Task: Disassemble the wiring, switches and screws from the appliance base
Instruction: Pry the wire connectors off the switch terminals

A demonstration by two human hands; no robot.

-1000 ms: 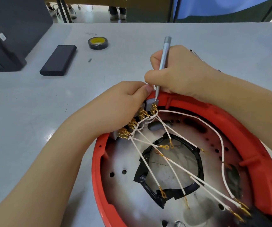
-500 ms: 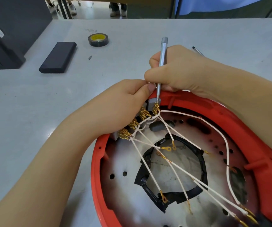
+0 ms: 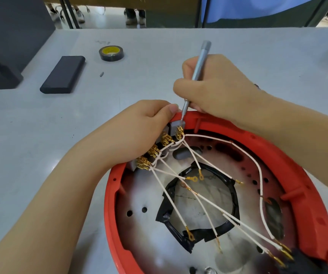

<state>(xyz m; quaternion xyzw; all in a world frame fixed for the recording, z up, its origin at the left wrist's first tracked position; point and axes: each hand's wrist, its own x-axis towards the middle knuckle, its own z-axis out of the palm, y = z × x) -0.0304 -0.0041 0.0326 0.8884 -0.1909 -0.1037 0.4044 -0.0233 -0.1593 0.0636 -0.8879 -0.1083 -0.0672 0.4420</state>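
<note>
Right hand (image 3: 214,89) wrapped around the screwdriver (image 3: 196,76), tip down on the far switch (image 3: 176,127) at the far left rim of the red base (image 3: 307,194), left hand (image 3: 139,131) just left, gripping the switch row, wires (image 3: 208,202) running near and right.

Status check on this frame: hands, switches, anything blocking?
Right hand grips screwdriver, tip at end switch. Left hand holds switch row at red base rim. White wires attached, fanned across; no obstruction seen.
</note>
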